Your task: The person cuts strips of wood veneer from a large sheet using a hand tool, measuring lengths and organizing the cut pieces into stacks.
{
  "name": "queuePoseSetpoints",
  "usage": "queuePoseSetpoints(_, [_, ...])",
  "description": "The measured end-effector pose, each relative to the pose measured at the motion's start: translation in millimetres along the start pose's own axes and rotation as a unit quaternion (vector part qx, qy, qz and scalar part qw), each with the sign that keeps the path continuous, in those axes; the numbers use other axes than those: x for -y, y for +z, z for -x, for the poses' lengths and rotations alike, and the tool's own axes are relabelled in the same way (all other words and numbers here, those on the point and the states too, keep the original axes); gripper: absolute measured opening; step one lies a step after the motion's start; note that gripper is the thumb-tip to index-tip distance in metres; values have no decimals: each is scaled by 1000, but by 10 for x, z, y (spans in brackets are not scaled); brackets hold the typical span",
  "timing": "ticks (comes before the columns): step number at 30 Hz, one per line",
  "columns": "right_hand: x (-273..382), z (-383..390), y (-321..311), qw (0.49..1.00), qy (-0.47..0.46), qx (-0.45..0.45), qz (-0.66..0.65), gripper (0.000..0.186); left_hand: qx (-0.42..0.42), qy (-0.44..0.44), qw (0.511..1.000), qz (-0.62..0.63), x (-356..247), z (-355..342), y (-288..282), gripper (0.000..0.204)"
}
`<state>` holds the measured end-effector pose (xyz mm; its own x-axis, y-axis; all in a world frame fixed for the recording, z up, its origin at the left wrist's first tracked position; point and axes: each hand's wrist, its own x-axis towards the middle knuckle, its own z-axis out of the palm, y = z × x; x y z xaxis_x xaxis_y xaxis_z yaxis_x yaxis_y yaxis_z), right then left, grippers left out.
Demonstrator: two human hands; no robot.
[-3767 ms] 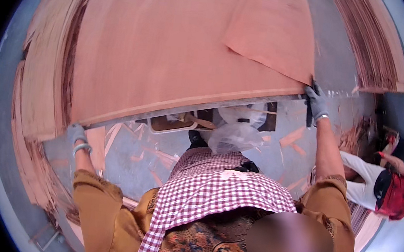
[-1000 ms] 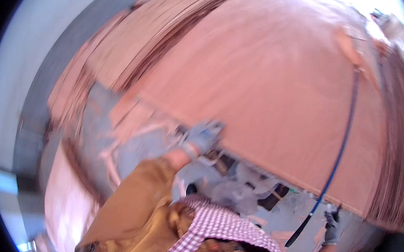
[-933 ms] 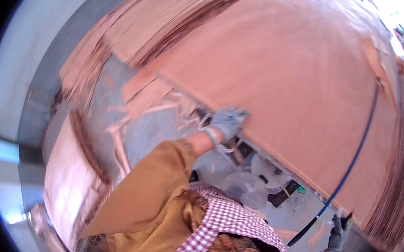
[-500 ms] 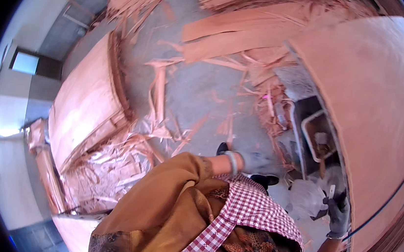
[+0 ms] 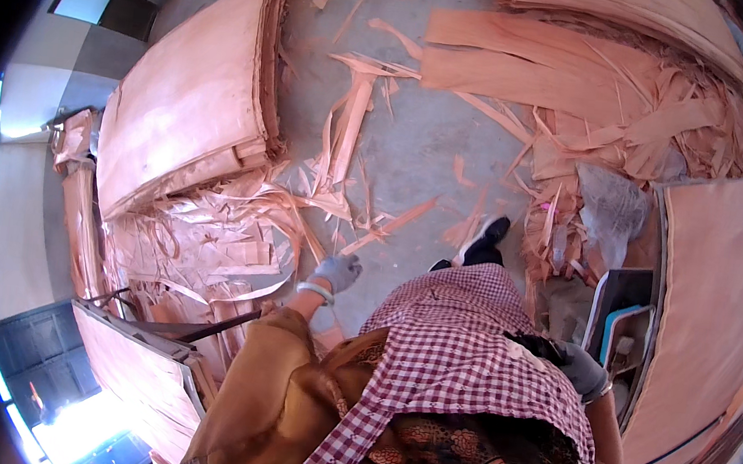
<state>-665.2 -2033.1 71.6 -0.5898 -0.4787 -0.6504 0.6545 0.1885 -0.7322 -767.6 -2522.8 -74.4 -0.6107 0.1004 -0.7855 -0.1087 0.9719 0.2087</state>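
Observation:
My left hand point(image 5: 337, 273), in a pale grey glove, hangs over the floor beside the heap of torn veneer scraps point(image 5: 205, 260). Its fingers are loosely bent and apart, with nothing visible in them. Close to the right side of my checked apron point(image 5: 453, 358), my right hand point(image 5: 586, 372) wears a darker grey glove. Its fingers are closed around a small black thing point(image 5: 539, 347) against the cloth, whose kind I cannot make out. Just right of that hand, a black open box point(image 5: 626, 290) holds a blue-rimmed tray with small items.
A thick stack of veneer sheets point(image 5: 196, 91) stands at the left, another point(image 5: 712, 313) at the right. Long veneer strips point(image 5: 517, 57) and scraps cover the far floor. A clear plastic bag point(image 5: 612, 212) lies beyond the box. A sheet-topped stack point(image 5: 136, 361) stands at the lower left.
My view has turned and moved away from the box. My left hand has swung out to the left; my right hand has come from the right stack's edge to my apron.

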Motion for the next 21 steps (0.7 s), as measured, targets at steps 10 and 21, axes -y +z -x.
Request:
queuePoseSetpoints(10, [862, -1217, -891, 975, -65, -12, 212, 33, 5, -21, 991, 132, -213, -220, -86, 42])
queuePoseSetpoints(21, [728, -2168, -959, 952, -38, 18, 304, 38, -9, -75, 964, 255, 410, -1375, -739, 39])
